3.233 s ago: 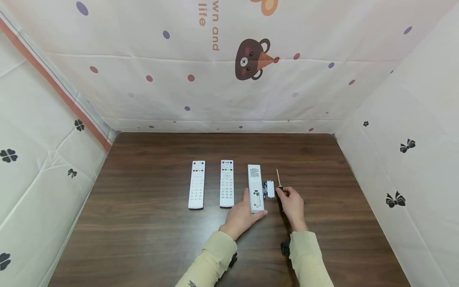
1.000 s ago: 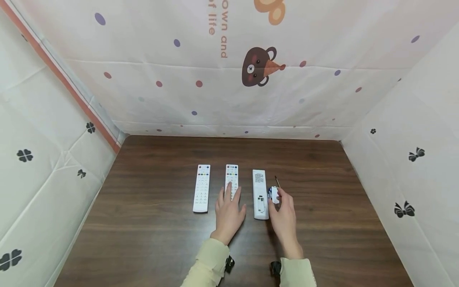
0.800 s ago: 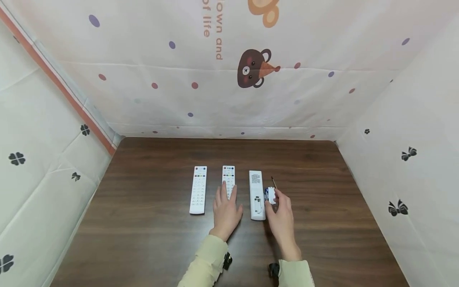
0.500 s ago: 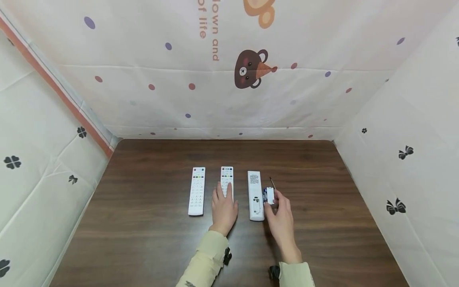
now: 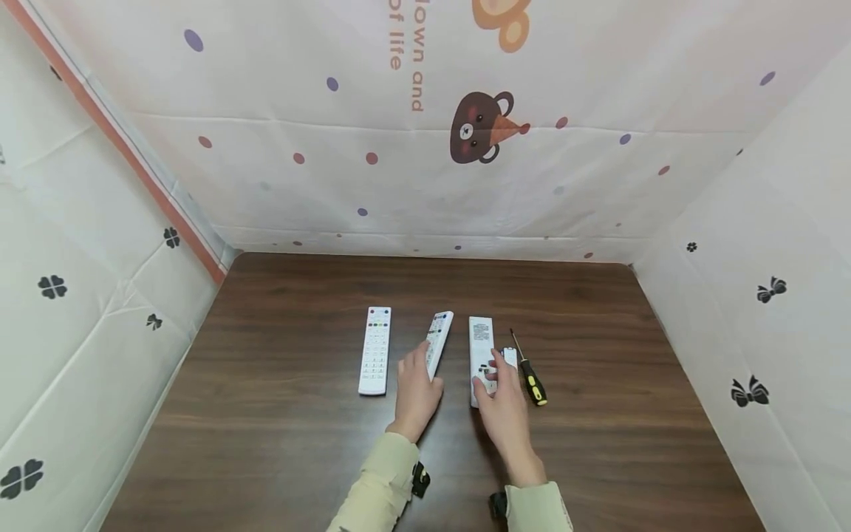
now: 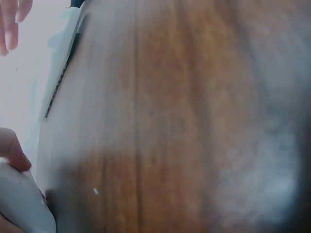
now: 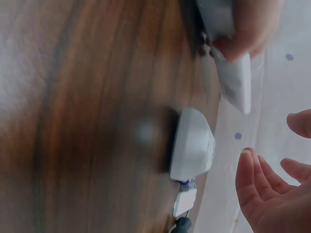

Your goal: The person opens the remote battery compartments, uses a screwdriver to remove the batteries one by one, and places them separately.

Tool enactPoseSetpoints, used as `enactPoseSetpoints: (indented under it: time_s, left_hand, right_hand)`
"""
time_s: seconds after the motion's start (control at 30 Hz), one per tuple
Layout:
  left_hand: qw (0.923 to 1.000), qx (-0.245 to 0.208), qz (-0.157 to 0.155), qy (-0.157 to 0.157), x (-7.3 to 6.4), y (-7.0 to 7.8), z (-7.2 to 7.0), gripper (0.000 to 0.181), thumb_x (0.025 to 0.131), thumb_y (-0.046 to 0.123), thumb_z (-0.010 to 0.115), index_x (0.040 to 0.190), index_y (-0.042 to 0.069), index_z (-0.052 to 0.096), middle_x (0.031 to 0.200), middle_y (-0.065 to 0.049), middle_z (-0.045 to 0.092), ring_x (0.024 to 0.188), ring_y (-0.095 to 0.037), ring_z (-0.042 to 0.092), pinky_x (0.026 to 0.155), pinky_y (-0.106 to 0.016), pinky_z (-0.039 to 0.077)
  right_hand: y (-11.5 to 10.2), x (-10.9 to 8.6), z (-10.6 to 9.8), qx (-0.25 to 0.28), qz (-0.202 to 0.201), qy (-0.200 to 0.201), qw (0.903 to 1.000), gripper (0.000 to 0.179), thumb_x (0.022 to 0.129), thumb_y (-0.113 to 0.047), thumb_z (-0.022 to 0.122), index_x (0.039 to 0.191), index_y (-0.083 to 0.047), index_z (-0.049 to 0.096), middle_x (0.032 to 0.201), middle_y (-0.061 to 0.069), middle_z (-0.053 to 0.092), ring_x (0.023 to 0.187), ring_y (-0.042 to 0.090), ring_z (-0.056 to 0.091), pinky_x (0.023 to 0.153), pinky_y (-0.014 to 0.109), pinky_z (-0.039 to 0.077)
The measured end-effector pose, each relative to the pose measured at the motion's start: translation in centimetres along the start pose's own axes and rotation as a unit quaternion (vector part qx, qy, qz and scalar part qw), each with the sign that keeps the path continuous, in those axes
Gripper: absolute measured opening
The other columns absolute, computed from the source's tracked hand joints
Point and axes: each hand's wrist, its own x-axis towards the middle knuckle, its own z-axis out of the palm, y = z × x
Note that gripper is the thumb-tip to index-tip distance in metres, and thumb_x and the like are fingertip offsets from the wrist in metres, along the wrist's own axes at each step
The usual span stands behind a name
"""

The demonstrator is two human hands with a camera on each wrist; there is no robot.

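Note:
My left hand (image 5: pixel 415 388) grips the middle white remote control (image 5: pixel 437 336), which is turned at a slant and, in the right wrist view, raised from the wood. My right hand (image 5: pixel 508 417) is over the lower part of another white remote control (image 5: pixel 481 340), which lies back up with its battery compartment uncovered. The right wrist view shows this hand's fingers (image 7: pixel 246 177) loosely bent and holding nothing. Just right of that remote are its white battery cover (image 5: pixel 510 357) and a blue battery (image 7: pixel 188 185), partly hidden. A black-and-yellow screwdriver (image 5: pixel 532 380) lies beside them.
A third white remote control (image 5: pixel 375 351) lies buttons up, left of my left hand. The brown wooden table (image 5: pixel 286 414) is bounded by a printed cloth (image 5: pixel 399 185) at the back and both sides.
My left hand has taken hold of the middle remote, lifting and slanting it rightward. My right hand, earlier on the screwdriver, has come left from beside it, and the tool's handle now shows.

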Motion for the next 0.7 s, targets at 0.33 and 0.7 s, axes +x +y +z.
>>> enactPoseSetpoints:
  time_s: [0.33, 0.7]
  left_hand:
    - [0.9916, -0.108, -0.052, -0.048, -1.1, -0.2, -1.4, 0.058, 0.075, 0.013, 0.059, 0.130, 0.013, 0.041, 0.112, -0.009, 0.056, 0.094, -0.022, 0.055, 0.076, -0.040, 0.046]
    - [0.9654, -0.229, -0.105, -0.068, -3.0, -1.6, -2.7, 0.052, 0.089, 0.022, 0.052, 0.137, 0.026, 0.032, 0.127, -0.004, 0.048, 0.108, -0.017, 0.049, 0.089, -0.040, 0.040]
  right_hand:
    - [-0.8, -1.0, 2.3, -0.007, -0.084, -0.056, 0.9949, 0.043, 0.084, -0.024, 0.062, 0.124, -0.015, 0.049, 0.108, 0.002, 0.054, 0.086, 0.013, 0.056, 0.067, 0.029, 0.046]
    - [-1.7, -1.6, 4.5, 0.032, -0.123, -0.148, 0.9809, 0.053, 0.081, -0.024, 0.065, 0.129, -0.012, 0.045, 0.106, 0.004, 0.054, 0.085, 0.012, 0.056, 0.069, 0.025, 0.045]
